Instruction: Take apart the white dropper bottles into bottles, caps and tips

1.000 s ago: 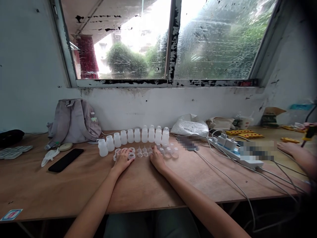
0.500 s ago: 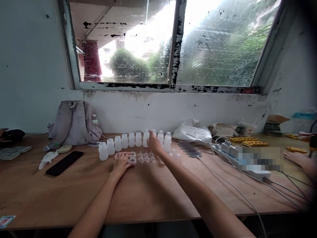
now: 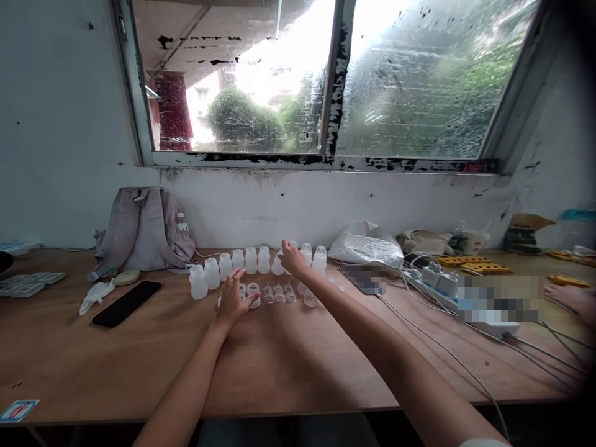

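Note:
A row of frosted white baby bottles (image 3: pixel 198 283) stands along the back of the table. Those at its right end wear clear dome caps (image 3: pixel 319 253). My right hand (image 3: pixel 294 261) is closed around the top of one bottle (image 3: pixel 278 267) in the row, hiding its upper part. My left hand (image 3: pixel 233 298) hovers low with fingers apart over the white collar rings (image 3: pixel 252 290), partly covering them; whether it touches one I cannot tell. Between my hands lie clear teats (image 3: pixel 279 292) in short rows. Loose clear caps (image 3: pixel 310 300) lie partly behind my right forearm.
To the left are a black phone (image 3: pixel 126 304), a white crumpled wrapper (image 3: pixel 96 295) and a grey backpack (image 3: pixel 144 230). On the right lie a silvery plastic bag (image 3: pixel 365 248), another phone (image 3: pixel 363 280), a power strip (image 3: pixel 488 326) with cables, and another person's hand (image 3: pixel 570 297).
My right hand has curled its fingers in around the bottle top. My left hand has shifted slightly, its fingers lifting over the rings. The view has moved a little.

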The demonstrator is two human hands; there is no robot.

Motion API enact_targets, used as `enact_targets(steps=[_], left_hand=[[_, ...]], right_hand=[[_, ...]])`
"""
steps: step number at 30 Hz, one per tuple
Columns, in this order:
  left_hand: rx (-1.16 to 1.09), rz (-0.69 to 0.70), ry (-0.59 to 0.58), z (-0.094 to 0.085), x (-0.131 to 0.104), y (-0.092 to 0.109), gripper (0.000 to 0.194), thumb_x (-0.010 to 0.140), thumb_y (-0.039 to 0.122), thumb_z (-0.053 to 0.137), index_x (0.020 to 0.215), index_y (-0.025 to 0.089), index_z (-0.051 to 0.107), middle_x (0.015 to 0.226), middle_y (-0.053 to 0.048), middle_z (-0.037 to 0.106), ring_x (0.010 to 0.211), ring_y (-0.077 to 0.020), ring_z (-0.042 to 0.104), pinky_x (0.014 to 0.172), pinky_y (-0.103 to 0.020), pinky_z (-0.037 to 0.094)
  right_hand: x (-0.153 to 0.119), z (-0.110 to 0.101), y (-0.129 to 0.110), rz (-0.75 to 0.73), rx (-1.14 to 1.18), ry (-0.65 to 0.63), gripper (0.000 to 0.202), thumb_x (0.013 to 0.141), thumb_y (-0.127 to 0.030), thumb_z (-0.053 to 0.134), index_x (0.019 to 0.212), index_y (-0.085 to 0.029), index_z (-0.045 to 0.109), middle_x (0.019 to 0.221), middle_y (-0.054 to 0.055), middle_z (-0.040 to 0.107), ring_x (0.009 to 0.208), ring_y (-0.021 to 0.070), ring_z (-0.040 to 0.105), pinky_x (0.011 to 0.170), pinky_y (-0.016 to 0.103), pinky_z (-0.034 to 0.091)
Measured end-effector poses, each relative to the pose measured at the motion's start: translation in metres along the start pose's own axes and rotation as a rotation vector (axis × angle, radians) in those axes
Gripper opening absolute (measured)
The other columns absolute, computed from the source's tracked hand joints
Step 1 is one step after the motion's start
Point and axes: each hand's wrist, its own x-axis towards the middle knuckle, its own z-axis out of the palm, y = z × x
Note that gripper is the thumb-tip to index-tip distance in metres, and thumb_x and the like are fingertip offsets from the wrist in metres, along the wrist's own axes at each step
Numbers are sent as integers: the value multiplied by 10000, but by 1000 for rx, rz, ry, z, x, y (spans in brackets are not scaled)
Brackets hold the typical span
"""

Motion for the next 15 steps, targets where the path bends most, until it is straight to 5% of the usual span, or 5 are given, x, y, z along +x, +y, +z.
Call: enact_targets(steps=[4,8,15], left_hand=[[-54,64,54,-10,0,15,610,716,440,552,1221,200,308,1221,-124,382,1128,-249,380,929,-404,298],[-53,68,71,-17,-2,26,639,693,441,578,1227,211,313,1271,-126,341,1144,-271,360,932,-424,292],[-381,-9,-260,-24,-6,44,334,784,357,452,1086,214,456,1010,-59,551,863,-190,528,756,-302,410]], right_hand=[[-15,-20,6,-50,68,63,286,808,-201,447,1090,-149,443,1017,118,528,849,182,541,699,275,390],[-51,-37,8,-126,453,102,203,777,-244,497,967,-175,513,860,49,581,754,147,564,659,262,431],[-121,-34,15,53,1178,-195,295,737,-458,512,827,-180,467,718,6,576,646,133,584,604,301,505]])
